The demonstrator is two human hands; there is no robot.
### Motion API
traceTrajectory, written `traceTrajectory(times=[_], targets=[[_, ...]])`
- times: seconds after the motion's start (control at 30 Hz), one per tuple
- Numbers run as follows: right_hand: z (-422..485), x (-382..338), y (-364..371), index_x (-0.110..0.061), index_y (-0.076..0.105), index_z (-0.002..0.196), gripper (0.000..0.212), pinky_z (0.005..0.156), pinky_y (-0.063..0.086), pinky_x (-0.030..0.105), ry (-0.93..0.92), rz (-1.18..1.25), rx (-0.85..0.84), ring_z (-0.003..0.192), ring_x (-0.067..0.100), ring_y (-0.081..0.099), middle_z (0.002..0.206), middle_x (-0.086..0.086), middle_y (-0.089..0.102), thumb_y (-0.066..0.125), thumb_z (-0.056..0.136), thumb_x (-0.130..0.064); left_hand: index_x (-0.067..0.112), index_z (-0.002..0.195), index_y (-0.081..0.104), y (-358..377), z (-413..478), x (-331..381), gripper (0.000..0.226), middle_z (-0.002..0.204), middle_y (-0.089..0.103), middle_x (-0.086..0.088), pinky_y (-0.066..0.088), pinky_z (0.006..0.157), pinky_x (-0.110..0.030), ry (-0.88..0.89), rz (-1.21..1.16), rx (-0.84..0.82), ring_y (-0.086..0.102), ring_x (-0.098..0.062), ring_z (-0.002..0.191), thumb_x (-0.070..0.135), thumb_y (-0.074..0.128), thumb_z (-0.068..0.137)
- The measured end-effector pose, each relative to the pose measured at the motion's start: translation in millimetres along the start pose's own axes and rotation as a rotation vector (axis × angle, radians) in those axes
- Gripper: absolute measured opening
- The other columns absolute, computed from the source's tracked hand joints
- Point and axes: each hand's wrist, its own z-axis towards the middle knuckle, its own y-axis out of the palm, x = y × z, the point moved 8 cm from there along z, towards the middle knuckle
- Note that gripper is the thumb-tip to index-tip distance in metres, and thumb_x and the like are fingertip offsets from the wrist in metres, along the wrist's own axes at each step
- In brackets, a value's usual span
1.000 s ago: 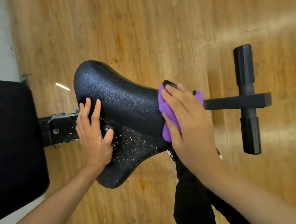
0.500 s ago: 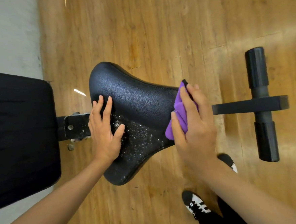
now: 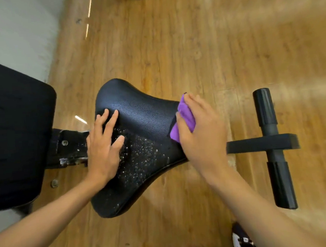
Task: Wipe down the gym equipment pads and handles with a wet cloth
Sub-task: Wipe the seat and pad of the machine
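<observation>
Purple cloth [image 3: 185,115], gripped by right hand [image 3: 202,134], at 3 o'clock edge of seat pad [image 3: 144,113]; left hand [image 3: 102,147] spread flat at 9 o'clock; risk: palm slipping on droplets [image 3: 142,153].

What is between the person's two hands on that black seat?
Only seat pad: between the left hand and the right hand, which holds the purple cloth, lies black vinyl, speckled with droplets near the left hand. The head view shows it.
</observation>
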Motion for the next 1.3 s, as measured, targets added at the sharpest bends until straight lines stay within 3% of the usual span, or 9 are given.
traceTrajectory(times=[0.1,0.3,0.4,0.57,0.77,0.97,1.13,1.2,1.3], targets=[[27,9,-3,-0.020,0.067,0.091,0.014,0.065,0.033,0.022,0.044,0.021,-0.016,0.087,0.019,0.061,0.085,-0.010,0.062,0.058,0.099,-0.027,0.040,0.159,0.032,-2,-4,-1,0.069,0.169,0.024,0.009,0.015,0.124,-0.057,0.020,-0.014,0.023,0.016,-0.020,0.158,0.053,0.031,0.091],[-64,7,1,-0.002,0.047,0.149,0.052,0.120,0.034,0.047,-0.235,0.125,0.299,0.150,0.027,0.035,0.156,0.010,0.043,0.053,0.101,-0.022,0.044,0.156,0.036,-1,-2,-2,0.072,0.166,0.027,0.018,0.013,0.121,-0.049,0.047,-0.085,0.067,0.018,-0.008,0.156,0.057,0.028,0.086],[-58,9,-1,-0.002,0.055,0.142,0.049,0.119,0.035,0.042,-0.358,0.220,0.316,0.146,0.024,0.041,0.151,0.011,0.050,0.059,0.097,-0.021,0.042,0.155,0.040,-1,-2,-2,0.075,0.165,0.029,0.021,0.013,0.121,-0.048,0.075,-0.131,0.086,0.021,-0.003,0.153,0.063,0.025,0.085],[16,20,-9,-0.026,0.077,0.094,0.021,0.096,0.053,0.042,-0.191,0.428,0.089,0.104,0.006,0.067,0.100,-0.012,0.075,0.059,0.084,-0.021,0.057,0.140,0.042,3,3,-9,0.059,0.162,0.035,0.018,0.013,0.126,-0.057,0.112,-0.251,0.087,0.025,-0.003,0.153,0.071,0.028,0.085],[-88,14,14,-0.003,0.048,0.147,0.049,0.121,0.032,0.039,-0.401,0.183,0.483,0.148,0.025,0.037,0.154,0.009,0.045,0.052,0.103,-0.022,0.037,0.152,0.047,3,4,-5,0.084,0.162,0.039,0.009,0.016,0.127,-0.050,0.128,-0.240,0.107,0.027,-0.007,0.153,0.075,0.028,0.080],[-4,10,-18,-0.014,0.075,0.091,0.015,0.087,0.052,0.034,-0.302,0.236,0.283,0.093,0.014,0.066,0.094,-0.004,0.074,0.060,0.092,-0.013,0.030,0.153,0.048,0,-5,4,0.090,0.160,0.041,0.010,0.018,0.124,-0.038,0.159,-0.221,0.124,0.026,-0.003,0.151,0.077,0.027,0.079],[-93,10,17,-0.010,0.057,0.141,0.039,0.120,0.033,0.048,-0.547,0.130,0.518,0.148,0.026,0.037,0.148,0.007,0.053,0.052,0.103,-0.016,0.030,0.151,0.051,1,-3,-1,0.090,0.158,0.044,0.010,0.019,0.126,-0.042,0.157,-0.212,0.134,0.029,-0.004,0.150,0.079,0.026,0.080],[-82,8,13,-0.005,0.060,0.138,0.039,0.119,0.034,0.052,-0.712,0.019,0.463,0.147,0.030,0.038,0.146,0.012,0.055,0.052,0.102,-0.018,0.030,0.151,0.052,0,-1,-2,0.091,0.158,0.044,0.009,0.019,0.126,-0.044,0.164,-0.218,0.138,0.030,-0.004,0.150,0.080,0.026,0.080],[-33,16,-12,-0.012,0.074,0.121,0.027,0.109,0.047,0.042,-0.540,0.238,0.369,0.130,0.016,0.058,0.129,0.002,0.069,0.061,0.099,-0.019,0.028,0.152,0.051,-1,1,0,0.093,0.157,0.044,0.009,0.020,0.126,-0.043,0.165,-0.218,0.134,0.030,-0.005,0.150,0.080,0.025,0.078]])
